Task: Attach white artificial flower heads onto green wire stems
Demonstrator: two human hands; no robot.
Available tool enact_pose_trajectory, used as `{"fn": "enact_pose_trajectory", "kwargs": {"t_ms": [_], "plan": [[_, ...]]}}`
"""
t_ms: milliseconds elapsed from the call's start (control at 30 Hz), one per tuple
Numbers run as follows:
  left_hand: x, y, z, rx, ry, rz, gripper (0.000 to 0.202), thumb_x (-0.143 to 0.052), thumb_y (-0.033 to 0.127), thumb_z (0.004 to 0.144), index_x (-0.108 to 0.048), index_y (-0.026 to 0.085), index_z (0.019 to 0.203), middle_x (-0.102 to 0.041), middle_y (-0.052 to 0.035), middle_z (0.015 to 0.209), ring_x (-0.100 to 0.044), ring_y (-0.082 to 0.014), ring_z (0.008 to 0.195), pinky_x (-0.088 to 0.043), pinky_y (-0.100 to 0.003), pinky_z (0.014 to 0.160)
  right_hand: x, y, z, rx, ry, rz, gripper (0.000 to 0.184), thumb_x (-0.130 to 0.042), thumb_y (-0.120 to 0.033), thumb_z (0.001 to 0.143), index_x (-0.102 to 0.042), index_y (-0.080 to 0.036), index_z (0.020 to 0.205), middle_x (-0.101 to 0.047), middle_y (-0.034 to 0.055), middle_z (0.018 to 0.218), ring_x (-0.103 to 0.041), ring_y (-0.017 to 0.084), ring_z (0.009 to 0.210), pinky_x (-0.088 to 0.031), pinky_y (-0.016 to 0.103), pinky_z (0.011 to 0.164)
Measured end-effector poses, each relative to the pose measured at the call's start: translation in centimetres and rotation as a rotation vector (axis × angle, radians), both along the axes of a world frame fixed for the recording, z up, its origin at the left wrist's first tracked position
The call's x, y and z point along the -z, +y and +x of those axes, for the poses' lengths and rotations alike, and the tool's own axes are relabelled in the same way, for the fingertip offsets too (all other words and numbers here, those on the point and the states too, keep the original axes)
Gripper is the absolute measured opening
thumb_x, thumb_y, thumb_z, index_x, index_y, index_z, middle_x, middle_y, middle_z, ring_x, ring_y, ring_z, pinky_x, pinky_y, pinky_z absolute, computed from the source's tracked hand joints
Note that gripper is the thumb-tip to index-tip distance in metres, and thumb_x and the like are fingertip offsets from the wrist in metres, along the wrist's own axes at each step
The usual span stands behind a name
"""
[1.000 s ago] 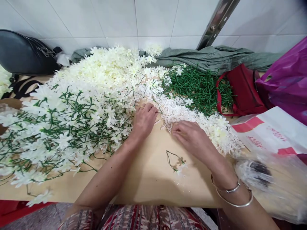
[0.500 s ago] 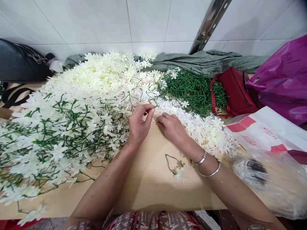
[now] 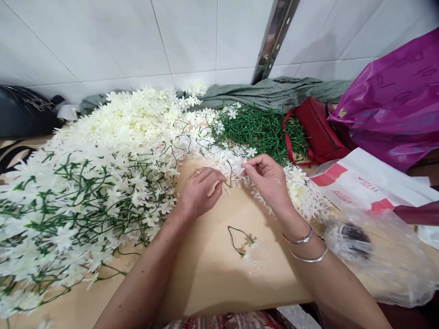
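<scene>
On the near part of the table [image 3: 206, 274], a single sprig [image 3: 248, 252] lies loose: its thin dark-green stem bends sharply at the far end, and translucent white petals sit at the near end. Two silver-coloured bangles [image 3: 304, 238] encircle the right wrist; a clear plastic bag [image 3: 394, 265] with dark contents lies to the right.

Beyond the sprig, the left hand [image 3: 202, 191] wears a gold-coloured ring [image 3: 198, 172]. Its thumb and forefinger pinch the near end of a green stem [image 3: 230, 170]. This stem stands between the two hands, slender, matte and gently curved. The right hand [image 3: 267, 178] brings thumb and forefinger together just beside it; whether a white piece is held there cannot be told against the pale background.

Left of the hands, stemmed white flowers [image 3: 85, 210] lie in a tangled heap. Directly behind the hands runs a band of fine white filaments [image 3: 219, 160]. A white-and-red paper bag [image 3: 373, 178] lies at right. Farther back are a mound of cream-white blossoms [image 3: 137, 114], a matted pile of green stems [image 3: 260, 130], a red bag [image 3: 318, 132] and a purple bag [image 3: 394, 105]. Grey-green cloth [image 3: 267, 93] is bunched along the tiled wall [image 3: 192, 36].
</scene>
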State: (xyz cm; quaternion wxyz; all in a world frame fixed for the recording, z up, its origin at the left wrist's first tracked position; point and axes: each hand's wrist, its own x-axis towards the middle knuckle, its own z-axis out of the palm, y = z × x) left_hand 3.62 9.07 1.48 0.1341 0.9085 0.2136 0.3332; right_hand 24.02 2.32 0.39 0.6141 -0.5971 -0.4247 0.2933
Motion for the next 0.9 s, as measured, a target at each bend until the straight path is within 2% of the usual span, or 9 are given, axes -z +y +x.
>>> {"fn": "enact_pose_trajectory", "kwargs": {"t_ms": [133, 267, 333, 400, 467, 567, 667, 767, 900], "plan": [[0.2, 0.2, -0.6, 0.127, 0.133, 0.007, 0.021, -0.053, 0.006, 0.093, -0.067, 0.021, 0.099, -0.080, -0.0039, 0.104, -0.076, -0.0188, 0.101, -0.056, -0.033, 0.096, -1.0, 0.0, 0.7, 0.077, 0.044, 0.085, 0.014, -0.076, -0.029, 0.085, -0.064, -0.025, 0.082, -0.074, 0.0014, 0.086, -0.070, 0.016, 0.068, -0.059, 0.033, 0.070], [-0.3, -0.2, -0.5, 0.044, 0.186, -0.039, 0.025, -0.051, 0.005, 0.095, -0.070, 0.021, 0.101, -0.079, -0.0067, 0.118, -0.075, -0.0219, 0.114, -0.056, -0.038, 0.103, -2.5, -0.8, 1.8, 0.121, -0.015, 0.081, 0.012, -0.074, -0.026, 0.084, -0.064, -0.024, 0.078, -0.076, 0.0044, 0.095, -0.070, 0.017, 0.072, -0.059, 0.034, 0.069], [-1.0, -0.7, 0.4, -0.013, 0.146, -0.151, 0.022, -0.051, 0.009, 0.099, -0.070, 0.020, 0.103, -0.078, -0.0079, 0.119, -0.075, -0.0217, 0.112, -0.058, -0.038, 0.102, -2.8, -1.5, 2.4, 0.119, -0.116, 0.030, 0.011, -0.075, -0.026, 0.084, -0.066, -0.024, 0.079, -0.077, 0.0048, 0.095, -0.069, 0.017, 0.072, -0.057, 0.034, 0.069], [-1.7, -0.9, 2.2, -0.036, 0.037, -0.333, 0.018, -0.056, 0.012, 0.100, -0.070, 0.020, 0.108, -0.078, -0.0072, 0.118, -0.075, -0.0194, 0.111, -0.059, -0.033, 0.103, -2.7, -2.4, 2.8, 0.114, -0.231, -0.077, 0.010, -0.077, -0.028, 0.083, -0.068, -0.024, 0.081, -0.075, 0.0030, 0.087, -0.065, 0.018, 0.068, -0.053, 0.034, 0.065], [-2.1, -0.6, 4.7, -0.086, -0.011, -0.437, 0.018, -0.055, 0.014, 0.103, -0.071, 0.019, 0.111, -0.078, -0.0077, 0.115, -0.076, -0.0178, 0.101, -0.062, -0.030, 0.094, -2.1, -3.3, 2.8, 0.090, -0.246, -0.134, 0.011, -0.077, -0.032, 0.084, -0.071, -0.024, 0.087, -0.072, 0.0014, 0.077, -0.063, 0.018, 0.064, -0.050, 0.033, 0.061], [-2.0, 0.9, 8.6, -0.183, 0.080, -0.360, 0.021, -0.056, 0.011, 0.104, -0.072, 0.018, 0.115, -0.076, -0.0093, 0.122, -0.075, -0.0195, 0.103, -0.060, -0.033, 0.098, -1.1, -4.2, 2.2, 0.060, -0.233, -0.127, 0.018, -0.074, -0.035, 0.086, -0.076, -0.024, 0.099, -0.077, 0.0038, 0.086, -0.069, 0.021, 0.075, -0.055, 0.035, 0.069], [-1.5, 2.7, 11.7, -0.177, 0.192, -0.284, 0.021, -0.059, 0.010, 0.103, -0.074, 0.017, 0.116, -0.074, -0.0110, 0.122, -0.072, -0.0241, 0.113, -0.058, -0.037, 0.102, -0.4, -4.6, 1.5, 0.042, -0.281, -0.125, 0.015, -0.069, -0.034, 0.089, -0.079, -0.024, 0.094, -0.080, 0.0045, 0.091, -0.071, 0.021, 0.078, -0.058, 0.036, 0.075], [-1.1, 3.6, 13.4, -0.187, 0.358, -0.200, 0.023, -0.057, 0.009, 0.104, -0.074, 0.014, 0.118, -0.072, -0.0141, 0.124, -0.070, -0.0281, 0.116, -0.057, -0.039, 0.098, -0.2, -4.6, 1.2, 0.045, -0.281, -0.109, 0.015, -0.069, -0.035, 0.090, -0.080, -0.024, 0.090, -0.080, 0.0038, 0.088, -0.071, 0.020, 0.076, -0.057, 0.035, 0.073], [-1.1, 3.9, 14.0, -0.202, 0.497, -0.102, 0.024, -0.055, 0.007, 0.103, -0.072, 0.013, 0.119, -0.071, -0.0146, 0.123, -0.069, -0.0296, 0.117, -0.056, -0.038, 0.091, 0.0, -4.5, 1.2, 0.060, -0.287, -0.081, 0.012, -0.071, -0.034, 0.090, -0.079, -0.025, 0.088, -0.079, 0.0030, 0.087, -0.070, 0.019, 0.076, -0.057, 0.033, 0.072]]}}
